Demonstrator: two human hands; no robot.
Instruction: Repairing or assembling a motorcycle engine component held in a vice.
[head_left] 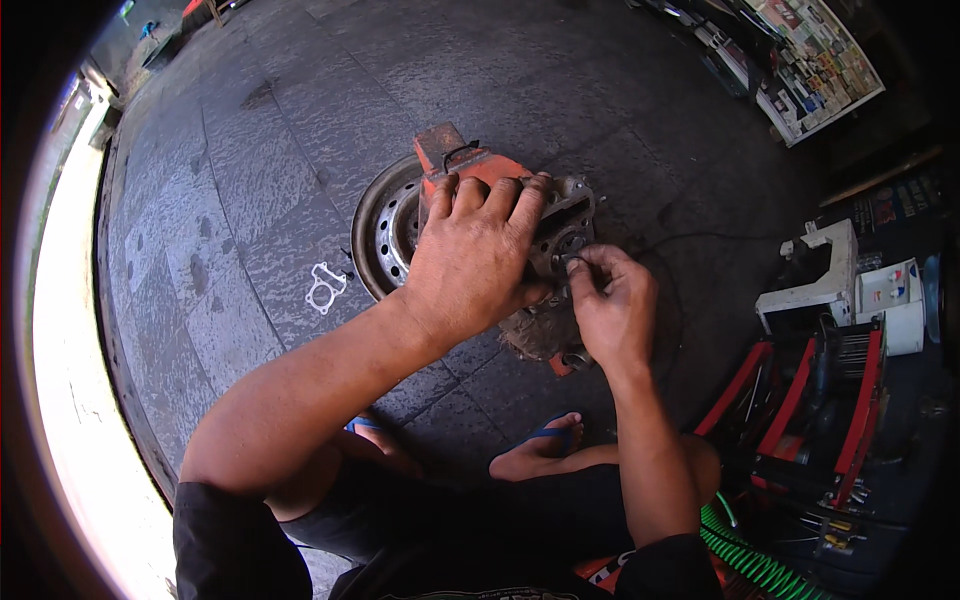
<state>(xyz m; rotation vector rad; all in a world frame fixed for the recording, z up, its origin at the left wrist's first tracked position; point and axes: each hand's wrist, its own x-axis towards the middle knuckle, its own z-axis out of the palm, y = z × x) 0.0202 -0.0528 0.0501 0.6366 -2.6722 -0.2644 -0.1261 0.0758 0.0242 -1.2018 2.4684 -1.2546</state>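
A greasy metal engine casting (577,203) with openings in its face sits beside an orange-red metal block (490,165), both over a steel wheel rim (368,235). My left hand (475,245) lies across the casting and the block. Its fingers curl over the far edge and its thumb is on the near side, gripping the casting. At the casting's right side, my right hand (615,300) is closed in a pinch. Something small and dark is at its fingertips, mostly hidden, and I cannot make out what. A dirty cloth-like lump (535,335) shows beneath my hands.
A pale flat gasket (322,290) lies on the dark tiled floor (270,170) left of the rim. A red tool box (775,410) with tools stands at right, near a white plastic part (815,270) and a green coiled hose (750,555). A thin dark cable (710,236) runs rightward.
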